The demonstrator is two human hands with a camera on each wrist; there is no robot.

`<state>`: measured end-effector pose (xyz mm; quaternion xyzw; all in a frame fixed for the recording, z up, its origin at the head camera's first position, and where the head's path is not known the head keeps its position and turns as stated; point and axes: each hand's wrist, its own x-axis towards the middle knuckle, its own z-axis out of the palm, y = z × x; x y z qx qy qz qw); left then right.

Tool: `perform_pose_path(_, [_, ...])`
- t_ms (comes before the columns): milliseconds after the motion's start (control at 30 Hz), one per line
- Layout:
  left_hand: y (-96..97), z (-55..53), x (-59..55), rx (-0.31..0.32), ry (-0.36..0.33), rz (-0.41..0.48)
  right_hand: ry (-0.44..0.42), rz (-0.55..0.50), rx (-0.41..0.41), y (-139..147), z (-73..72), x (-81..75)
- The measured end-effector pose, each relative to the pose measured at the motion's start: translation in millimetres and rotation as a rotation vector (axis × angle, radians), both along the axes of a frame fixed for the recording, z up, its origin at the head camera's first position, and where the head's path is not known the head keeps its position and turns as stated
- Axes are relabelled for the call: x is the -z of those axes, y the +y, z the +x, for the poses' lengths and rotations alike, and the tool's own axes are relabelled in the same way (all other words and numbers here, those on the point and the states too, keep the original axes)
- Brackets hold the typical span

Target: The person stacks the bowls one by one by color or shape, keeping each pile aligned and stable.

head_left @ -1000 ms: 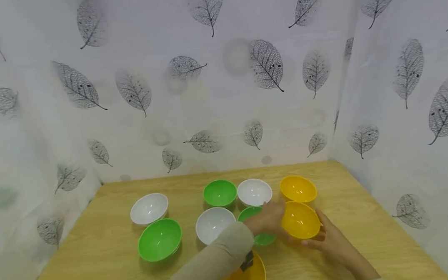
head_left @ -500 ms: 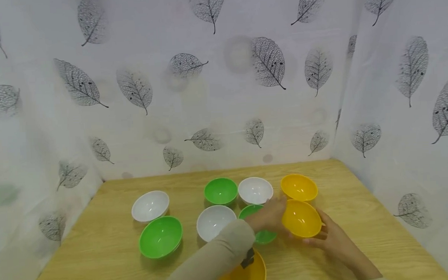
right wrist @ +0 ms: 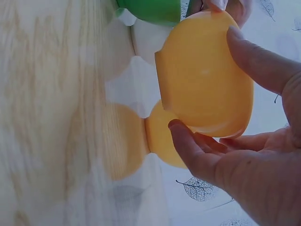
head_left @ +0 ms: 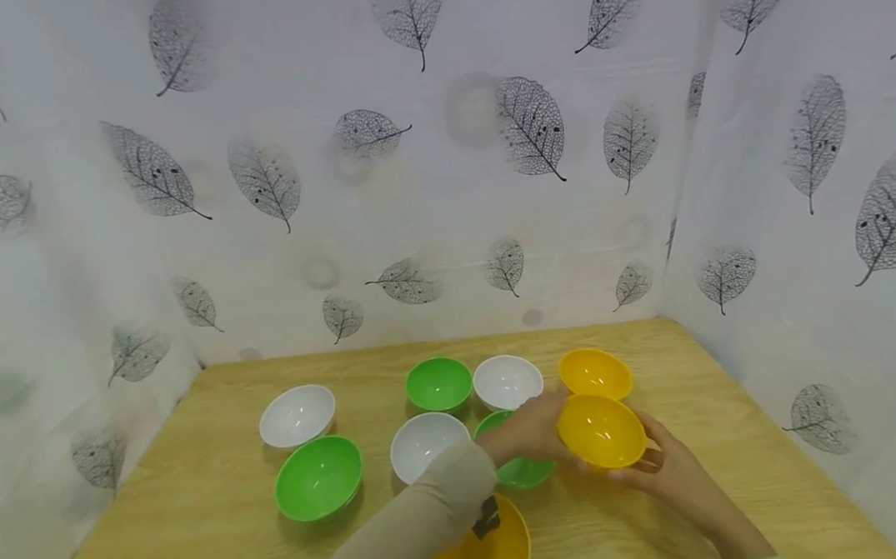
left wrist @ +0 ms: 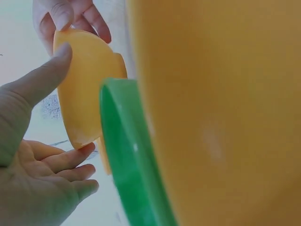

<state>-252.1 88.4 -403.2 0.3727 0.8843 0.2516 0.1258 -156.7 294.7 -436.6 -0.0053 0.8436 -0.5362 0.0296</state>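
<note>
Both hands hold one yellow bowl (head_left: 601, 431) between them, right side up, in front of another yellow bowl (head_left: 595, 375). My left hand (head_left: 533, 434) grips its left side, the arm reaching over a third yellow bowl (head_left: 508, 548) and partly hiding a green bowl (head_left: 527, 472). My right hand (head_left: 674, 478) grips the right side. In the right wrist view, the held bowl (right wrist: 207, 75) is off the tabletop, the thumb near its rim and fingers near its base. In the left wrist view, thumb and fingertips touch the held bowl (left wrist: 82, 89).
A white bowl (head_left: 429, 447), a green bowl (head_left: 438, 385) and another white bowl (head_left: 508, 383) stand left of the held bowl. Farther left are a white bowl (head_left: 298, 416) and a green bowl (head_left: 319, 478). Leaf-patterned curtain (head_left: 414, 189) surrounds the wooden table (head_left: 747, 433).
The held yellow bowl has risen slightly, its rim now overlapping the yellow bowl behind more. Both hands move with it. The other bowls stay in place.
</note>
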Motion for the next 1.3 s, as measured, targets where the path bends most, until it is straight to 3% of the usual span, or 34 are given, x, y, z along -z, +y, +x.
perform_pose_path(133, [-1.8, 5.3, -3.6, -0.025, 0.017, 0.008, 0.010, -0.011, -0.013, 5.6, 2.3, -3.0])
perform_pose_path(300, [-6.0, 10.2, -13.1, 0.010, 0.080, 0.062, 0.098, -0.050, -0.035, 10.9, 7.3, -9.0])
perform_pose_path(400, [-12.3, 9.6, -18.9, 0.019, 0.122, 0.118, 0.181, -0.100, -0.064, 9.8, 7.8, -11.4])
perform_pose_path(500, [-19.2, 9.0, -22.7, 0.026, 0.120, 0.211, 0.245, -0.174, -0.104, 7.4, 8.2, -14.0])
perform_pose_path(767, [-33.7, 20.5, -29.1, 0.016, -0.049, 0.430, 0.334, -0.328, -0.217, 0.2, 12.9, -24.0])
perform_pose_path(967, [-45.1, 31.0, -32.6, -0.009, -0.185, 0.564, 0.333, -0.375, -0.234, -9.7, 18.7, -32.2])
perform_pose_path(1100, [-55.0, 39.2, -33.9, 0.007, -0.290, 0.641, 0.350, -0.371, -0.230, -15.7, 23.6, -36.9])
perform_pose_path(1167, [-60.6, 43.3, -35.5, 0.009, -0.308, 0.661, 0.342, -0.365, -0.232, -18.8, 26.5, -38.8])
perform_pose_path(1300, [-72.4, 49.4, -39.4, 0.003, -0.254, 0.654, 0.325, -0.341, -0.252, -26.0, 29.9, -41.8])
